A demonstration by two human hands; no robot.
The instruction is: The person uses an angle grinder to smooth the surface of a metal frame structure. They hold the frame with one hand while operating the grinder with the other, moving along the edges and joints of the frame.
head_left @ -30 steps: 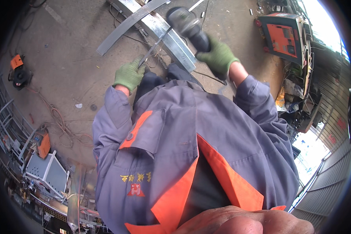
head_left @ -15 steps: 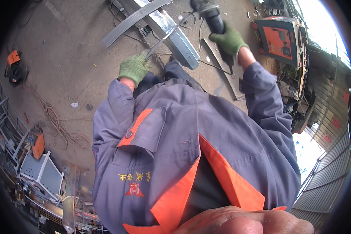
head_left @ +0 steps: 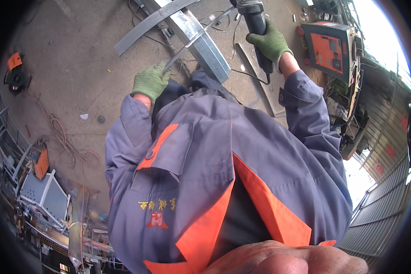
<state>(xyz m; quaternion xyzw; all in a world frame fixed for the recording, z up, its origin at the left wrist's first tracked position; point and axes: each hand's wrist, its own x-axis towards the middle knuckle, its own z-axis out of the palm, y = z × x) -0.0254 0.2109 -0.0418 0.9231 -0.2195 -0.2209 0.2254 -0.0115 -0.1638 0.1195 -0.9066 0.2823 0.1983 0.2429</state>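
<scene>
My left hand [head_left: 150, 82], in a green knitted glove, is closed round the near end of a thin metal rod [head_left: 186, 46]. The rod slants up and right across a square galvanized steel beam [head_left: 208, 52]. Its far end reaches the head of an angle grinder at the top edge, and I cannot tell whether they touch. My right hand [head_left: 271, 42], gloved alike, grips the black body of the angle grinder [head_left: 256, 23]. The grinder's disc is out of view. A bowed flat metal bar [head_left: 144, 29] lies across the beam's far part.
A black cord runs from the grinder over the concrete floor. An angled metal bar [head_left: 259, 86] lies right of the beam. An orange-fronted machine [head_left: 325, 48] stands at the right. Left are an orange-black device [head_left: 16, 75], coiled hoses [head_left: 68, 141] and a grey metal stand [head_left: 45, 196].
My left hand has shifted slightly left and down with the rod. The grinder in my right hand has moved slightly right and stands more upright.
</scene>
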